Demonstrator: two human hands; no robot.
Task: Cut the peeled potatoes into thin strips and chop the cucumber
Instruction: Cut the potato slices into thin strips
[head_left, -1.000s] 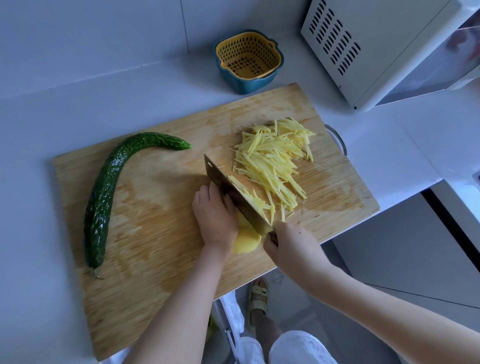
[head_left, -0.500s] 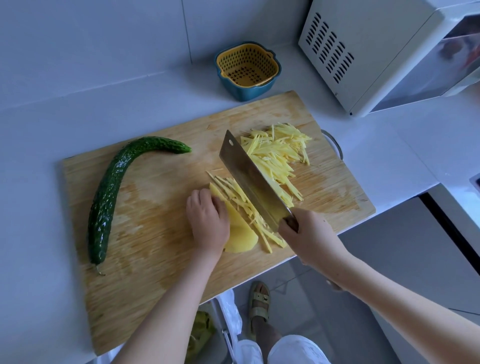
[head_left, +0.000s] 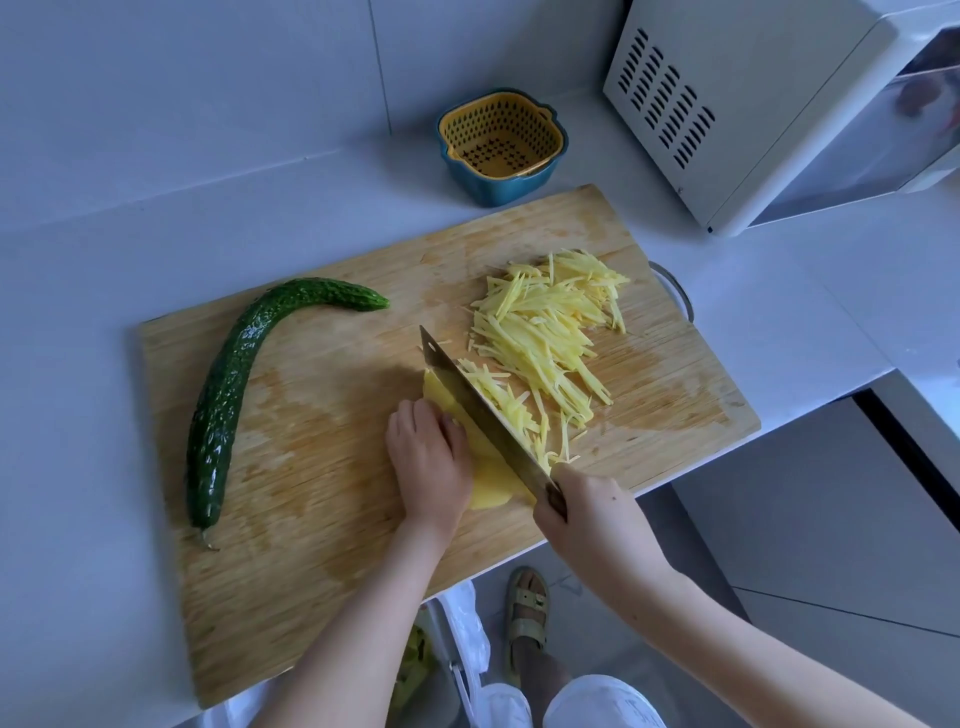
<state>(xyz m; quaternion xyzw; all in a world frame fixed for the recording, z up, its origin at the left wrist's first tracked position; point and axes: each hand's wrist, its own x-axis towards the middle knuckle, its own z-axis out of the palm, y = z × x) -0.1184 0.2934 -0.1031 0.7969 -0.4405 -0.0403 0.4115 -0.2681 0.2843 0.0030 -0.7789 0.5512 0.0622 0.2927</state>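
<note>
Left grip (head_left: 428, 457): fingers curled down on the potato (head_left: 492, 486), holding it to the cutting board (head_left: 311, 519).
Right grip (head_left: 589, 514): closed round the handle of the knife (head_left: 475, 408).
Blade: set against the potato's right side, just beside the left fingers, tip pointing away.
Potato strips (head_left: 550, 338): one heap right of the blade, touching it.
Cucumber (head_left: 228, 384): one, whole, curved, on the board's left, well apart from both grips.
Counts: one knife, one board, one potato piece.
Counter (head_left: 78, 467): carries the board, a blue-and-yellow colander (head_left: 501, 150) and a white microwave (head_left: 727, 114).
</note>
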